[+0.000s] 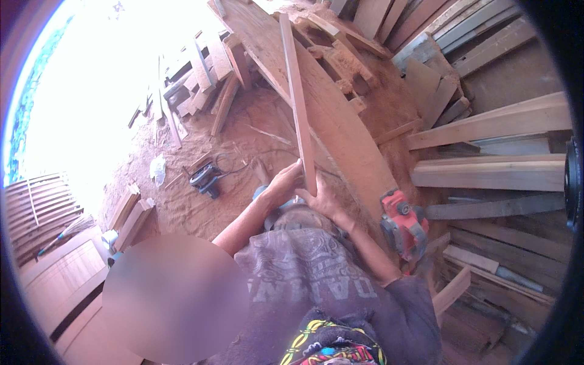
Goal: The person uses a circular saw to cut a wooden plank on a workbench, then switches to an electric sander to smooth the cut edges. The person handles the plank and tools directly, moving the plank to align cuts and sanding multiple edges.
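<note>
Wooden strip, one: long, narrow, squared [295, 97]; near end between the hands, in front of the wearer's dark shirt [310, 261]; length crossing the left edge of the plank in view, far end over the plank's upper part.

Hands, two. Right hand [323, 198]: closed about the strip's near end, thumb and fingers to either side. Left hand [283, 180]: set against the strip's left side, fingers partly extended and touching it; how tightly they close cannot be told, the undersides being hidden.

Plank, one: wide, brown [340, 131], running from the upper left to its near end at the right hand's side.

Power tools, two. One red and black [403, 224], at the plank's near right corner; one dark blue and black [205, 179], on the sawdust-covered ground [201, 213], left of the plank's left edge.

Beams, two: thick, pale [493, 120] [490, 171], lying one nearer than the other, beyond the plank's right edge.

White crumpled piece, one [157, 170], on the ground, left of the blue tool.
</note>
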`<state>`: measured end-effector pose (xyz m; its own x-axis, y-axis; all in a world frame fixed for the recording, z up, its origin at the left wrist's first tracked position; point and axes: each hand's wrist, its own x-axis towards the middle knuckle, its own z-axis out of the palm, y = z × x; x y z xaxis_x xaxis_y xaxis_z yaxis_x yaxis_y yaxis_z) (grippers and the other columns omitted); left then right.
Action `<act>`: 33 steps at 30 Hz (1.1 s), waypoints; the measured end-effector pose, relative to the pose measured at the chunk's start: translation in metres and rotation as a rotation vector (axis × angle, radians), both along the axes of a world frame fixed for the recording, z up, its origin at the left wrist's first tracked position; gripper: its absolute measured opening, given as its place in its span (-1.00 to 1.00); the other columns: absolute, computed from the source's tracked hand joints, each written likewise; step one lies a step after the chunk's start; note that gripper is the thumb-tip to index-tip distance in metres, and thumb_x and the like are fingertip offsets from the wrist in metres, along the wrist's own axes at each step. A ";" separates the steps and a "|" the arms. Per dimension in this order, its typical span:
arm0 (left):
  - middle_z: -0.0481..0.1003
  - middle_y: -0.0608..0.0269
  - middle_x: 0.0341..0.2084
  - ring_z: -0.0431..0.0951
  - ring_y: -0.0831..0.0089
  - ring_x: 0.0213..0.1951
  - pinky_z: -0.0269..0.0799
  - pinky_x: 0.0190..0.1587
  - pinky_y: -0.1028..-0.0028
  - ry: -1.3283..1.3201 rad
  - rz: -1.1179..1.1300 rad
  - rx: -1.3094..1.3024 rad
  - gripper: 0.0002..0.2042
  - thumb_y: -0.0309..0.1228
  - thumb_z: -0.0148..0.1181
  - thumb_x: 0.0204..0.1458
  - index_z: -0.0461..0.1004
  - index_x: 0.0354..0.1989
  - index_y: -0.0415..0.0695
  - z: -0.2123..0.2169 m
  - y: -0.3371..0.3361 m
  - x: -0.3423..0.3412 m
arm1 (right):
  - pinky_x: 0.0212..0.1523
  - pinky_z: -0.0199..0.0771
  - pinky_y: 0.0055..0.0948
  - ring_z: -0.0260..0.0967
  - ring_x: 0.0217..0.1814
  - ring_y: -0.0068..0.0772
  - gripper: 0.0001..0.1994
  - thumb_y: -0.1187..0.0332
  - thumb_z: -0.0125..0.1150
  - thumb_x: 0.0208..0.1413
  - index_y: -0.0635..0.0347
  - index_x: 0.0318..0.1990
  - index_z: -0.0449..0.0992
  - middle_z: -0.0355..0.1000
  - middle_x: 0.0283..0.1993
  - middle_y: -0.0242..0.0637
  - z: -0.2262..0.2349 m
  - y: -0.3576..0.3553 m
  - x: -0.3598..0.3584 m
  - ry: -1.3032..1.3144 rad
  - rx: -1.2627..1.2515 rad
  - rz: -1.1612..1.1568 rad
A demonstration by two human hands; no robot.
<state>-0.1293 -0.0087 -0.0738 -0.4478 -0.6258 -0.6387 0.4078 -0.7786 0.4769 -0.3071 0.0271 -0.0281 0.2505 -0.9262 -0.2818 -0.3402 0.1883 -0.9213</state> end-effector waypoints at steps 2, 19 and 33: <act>0.52 0.16 0.26 0.53 0.23 0.25 0.43 0.36 0.17 0.033 0.024 0.054 -0.47 0.00 -0.02 0.50 0.42 0.38 -0.17 0.022 0.002 -0.015 | 0.48 0.31 -0.01 0.25 0.53 0.16 -0.11 0.20 0.54 0.10 0.26 0.53 0.18 0.28 0.48 0.15 0.038 -0.002 -0.009 0.086 0.015 0.040; 0.48 0.10 0.30 0.53 0.24 0.25 0.48 0.30 0.18 0.165 -0.062 -0.034 -0.40 0.05 0.03 0.46 0.34 0.44 -0.18 0.057 -0.001 -0.028 | 0.41 0.37 0.07 0.23 0.48 0.33 0.15 0.05 0.70 -0.12 0.16 0.60 0.09 0.25 0.41 0.19 0.070 -0.010 -0.026 0.488 -0.263 0.106; 0.62 0.24 -0.06 0.63 0.48 -0.08 0.59 0.01 0.38 -0.190 0.361 -0.185 -0.65 -0.19 0.17 0.43 0.52 0.17 -0.22 0.062 0.040 -0.023 | 0.43 0.39 -0.07 0.33 0.45 0.09 -0.26 0.35 0.49 0.12 0.18 0.47 0.34 0.35 0.38 0.00 0.061 -0.022 -0.044 0.161 -0.435 0.352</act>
